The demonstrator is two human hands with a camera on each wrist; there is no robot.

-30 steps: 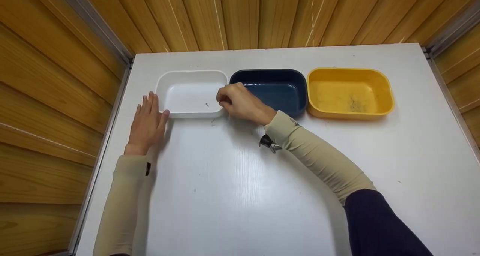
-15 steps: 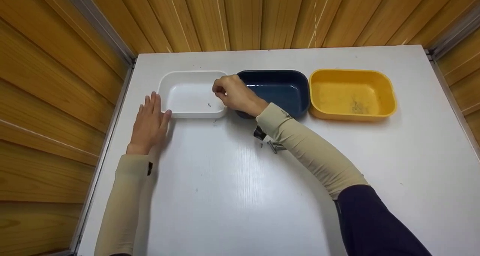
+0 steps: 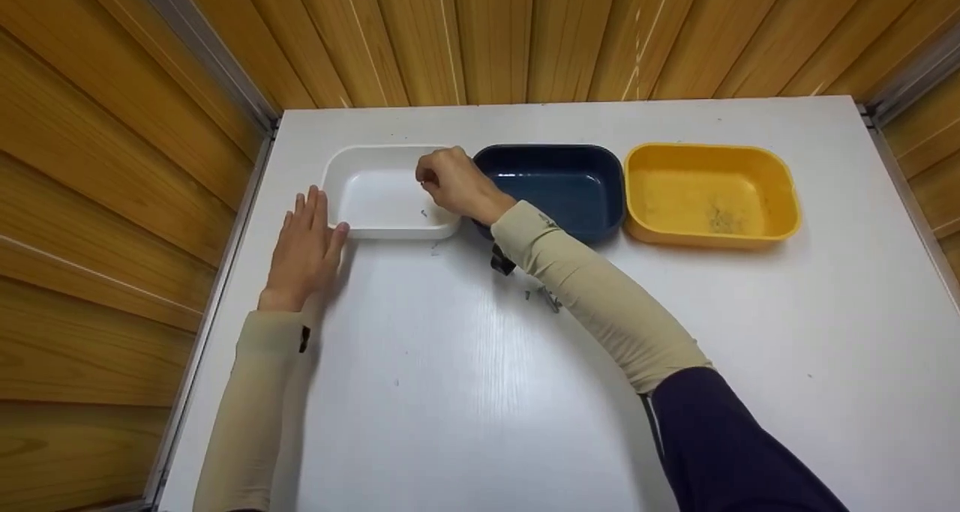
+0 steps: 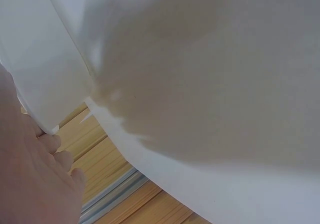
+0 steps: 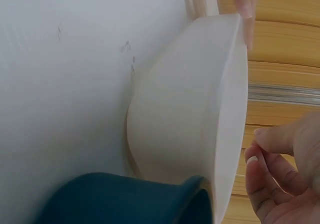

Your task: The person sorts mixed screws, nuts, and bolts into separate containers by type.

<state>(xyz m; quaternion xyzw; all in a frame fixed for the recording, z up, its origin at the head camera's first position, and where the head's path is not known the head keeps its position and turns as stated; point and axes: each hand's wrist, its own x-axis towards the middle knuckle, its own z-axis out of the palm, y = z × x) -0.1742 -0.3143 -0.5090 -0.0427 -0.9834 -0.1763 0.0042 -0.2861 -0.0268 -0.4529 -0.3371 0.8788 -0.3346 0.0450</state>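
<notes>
My left hand [image 3: 300,253] lies with straight fingers along the left side of the white bin [image 3: 394,234], its thumb at the front corner. My right hand [image 3: 457,181] is over the right part of that bin, thumb and fingertips pinched together. A tiny dark piece shows at these fingertips in the head view; its kind is too small to make out. The right wrist view shows the pinching fingers [image 5: 260,184] beside the bin's rim. One small screw [image 3: 424,213] lies on the bin's floor.
Right of the white bin stand a dark blue bin [image 3: 551,231] and a yellow bin [image 3: 712,238] with specks on its floor. Several metal screws [image 3: 551,300] lie on the white table [image 3: 465,392], partly under the right forearm. Wood-plank walls [image 3: 487,40] border the table.
My right hand has moved left and slightly up, from the white bin's right rim to over its inside, fingers still pinched. The left hand keeps its place on the bin.
</notes>
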